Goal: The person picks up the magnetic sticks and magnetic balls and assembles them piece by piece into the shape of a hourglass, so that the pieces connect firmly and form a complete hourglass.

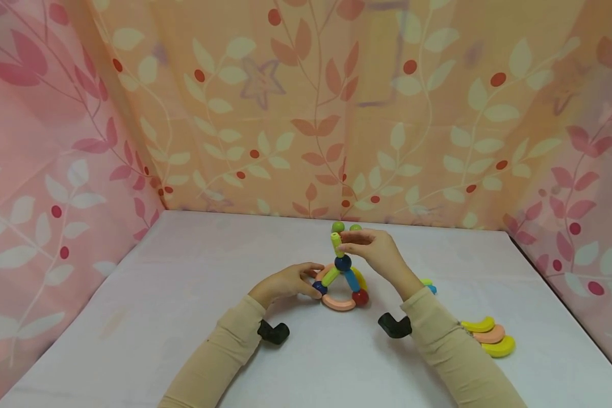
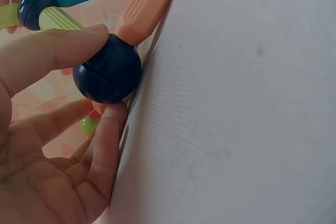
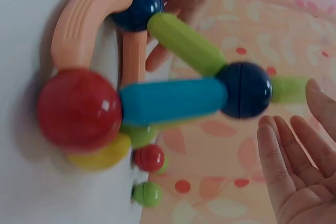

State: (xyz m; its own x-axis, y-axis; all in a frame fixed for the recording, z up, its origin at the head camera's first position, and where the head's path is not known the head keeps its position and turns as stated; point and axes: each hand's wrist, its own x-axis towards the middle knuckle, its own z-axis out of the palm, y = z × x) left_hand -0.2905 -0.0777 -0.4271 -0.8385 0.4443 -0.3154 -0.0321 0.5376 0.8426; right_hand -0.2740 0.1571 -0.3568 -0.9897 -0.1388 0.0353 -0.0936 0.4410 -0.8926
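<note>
In the head view, my left hand [image 1: 288, 280] grips a dark blue ball [image 2: 107, 72] at the left corner of a magnetic stick-and-ball structure, thumb above and fingers below. My right hand [image 1: 379, 252] is beside the top yellow-green rod [image 1: 336, 243]; its thumb overlaps the rod's end in the right wrist view, while its fingers are straight and apart from it. That rod stands slightly tilted on an upper dark blue ball [image 3: 244, 90]. From this ball a lime rod [image 3: 189, 45] and a blue rod [image 3: 170, 100] slope down. Curved peach pieces [image 1: 339, 304] and a red ball [image 3: 79, 109] form the base.
Two green balls [image 1: 338, 226] lie behind the structure. Curved yellow and peach pieces [image 1: 489, 335] lie at the right. Lime and blue pieces [image 1: 429, 288] show partly behind the right forearm. Patterned cloth [image 1: 311, 113] walls the white table [image 1: 148, 317].
</note>
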